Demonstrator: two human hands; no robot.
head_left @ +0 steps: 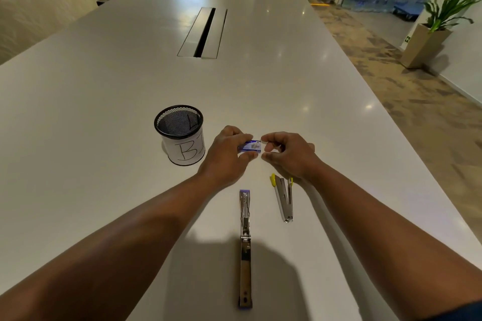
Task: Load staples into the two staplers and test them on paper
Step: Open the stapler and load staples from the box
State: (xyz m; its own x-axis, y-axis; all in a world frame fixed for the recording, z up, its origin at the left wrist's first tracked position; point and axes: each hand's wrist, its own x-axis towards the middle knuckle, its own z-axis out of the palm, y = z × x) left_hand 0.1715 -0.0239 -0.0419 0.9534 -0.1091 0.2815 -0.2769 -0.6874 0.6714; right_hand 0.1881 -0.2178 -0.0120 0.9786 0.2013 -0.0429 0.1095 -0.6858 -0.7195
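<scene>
Okay, staple box pinched by left hand, right hand seemingly tugging its end.
Yank too hard and staples scatter across the tabletop.

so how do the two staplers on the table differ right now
The purple-tipped stapler is swung fully open into one long straight line, while the yellow-tipped stapler is only partly open, in a narrow V. The purple one looks longer and lies nearer the person; the yellow one lies farther off, just below the right hand. Both are shiny metal, rest on the white table, and are untouched by either hand.
</scene>
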